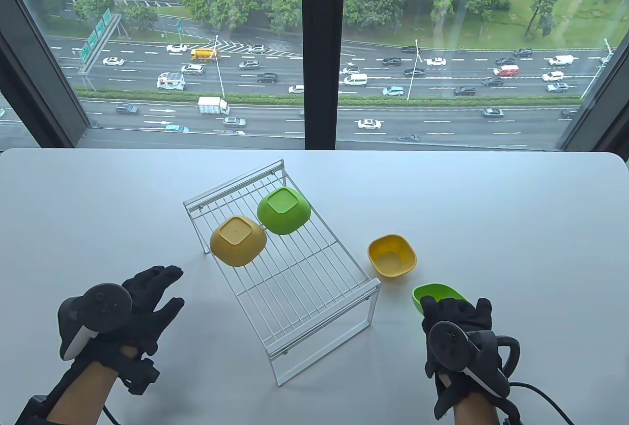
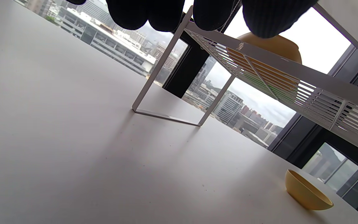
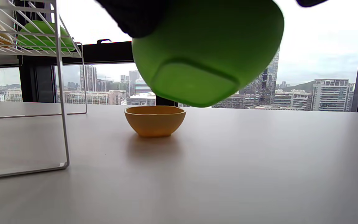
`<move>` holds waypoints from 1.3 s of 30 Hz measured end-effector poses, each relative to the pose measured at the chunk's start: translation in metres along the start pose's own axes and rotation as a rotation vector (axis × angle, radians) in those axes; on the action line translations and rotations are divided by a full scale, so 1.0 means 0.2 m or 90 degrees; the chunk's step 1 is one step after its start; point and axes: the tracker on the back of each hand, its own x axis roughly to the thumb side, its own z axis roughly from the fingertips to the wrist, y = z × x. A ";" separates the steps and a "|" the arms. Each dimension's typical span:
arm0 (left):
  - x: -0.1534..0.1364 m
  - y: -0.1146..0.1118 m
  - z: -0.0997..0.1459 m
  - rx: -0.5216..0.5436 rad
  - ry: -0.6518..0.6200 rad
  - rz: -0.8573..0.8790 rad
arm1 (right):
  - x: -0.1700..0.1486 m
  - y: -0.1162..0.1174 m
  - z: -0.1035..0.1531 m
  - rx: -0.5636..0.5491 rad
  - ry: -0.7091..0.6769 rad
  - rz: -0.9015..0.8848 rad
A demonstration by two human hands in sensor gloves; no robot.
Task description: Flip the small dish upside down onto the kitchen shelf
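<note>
A white wire kitchen shelf (image 1: 295,277) stands mid-table. A yellow dish (image 1: 238,241) and a green dish (image 1: 284,211) lie upside down on its far part. A second yellow dish (image 1: 392,256) sits upright on the table right of the shelf; it also shows in the right wrist view (image 3: 154,120) and the left wrist view (image 2: 306,190). My right hand (image 1: 454,319) grips a second green dish (image 1: 435,295) by its near rim and holds it lifted above the table, as the right wrist view (image 3: 207,53) shows. My left hand (image 1: 155,292) is spread and empty, left of the shelf.
The shelf's near half is bare wire, seen from below in the left wrist view (image 2: 291,84). The shelf's legs (image 3: 61,102) stand on the white table (image 1: 516,228). A large window runs along the table's far edge.
</note>
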 end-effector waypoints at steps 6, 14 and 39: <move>0.01 0.00 0.00 -0.001 -0.004 0.002 | 0.01 -0.03 0.01 -0.025 -0.015 -0.015; 0.01 0.01 0.00 0.001 -0.011 0.007 | 0.03 -0.04 0.02 -0.032 -0.039 -0.041; 0.01 0.06 0.01 0.014 -0.029 -0.018 | 0.13 -0.15 0.06 -0.131 -0.153 -0.125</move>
